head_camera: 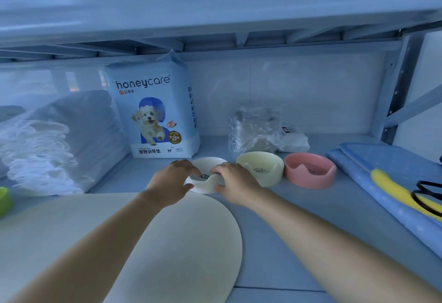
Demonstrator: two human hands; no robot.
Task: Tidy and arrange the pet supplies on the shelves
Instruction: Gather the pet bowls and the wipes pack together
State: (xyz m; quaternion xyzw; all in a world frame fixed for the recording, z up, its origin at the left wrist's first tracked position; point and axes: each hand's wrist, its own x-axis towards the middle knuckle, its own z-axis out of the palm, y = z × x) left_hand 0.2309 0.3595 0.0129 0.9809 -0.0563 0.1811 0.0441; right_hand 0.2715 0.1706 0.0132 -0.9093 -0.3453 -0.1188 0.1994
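Note:
A white pet bowl [209, 165] stands on the shelf [299, 219] in front of a honeycare pad pack [153, 108]. My left hand [171, 181] grips the bowl's left rim, fingers curled over the edge. My right hand [235, 183] grips its right rim the same way. To the right stand a cream bowl [262, 165] with a paw print and a pink bowl [311, 169], all three in a row. A large cream oval mat [167, 254] lies flat under my left forearm.
A stack of white pads [55, 140] lies at the left. A crumpled clear plastic bag [253, 128] and a small white packet [293, 137] sit behind the bowls. A blue dotted mat [382, 183] with a yellow tool [392, 187] lies at the right. A green object [4, 201] shows at the left edge.

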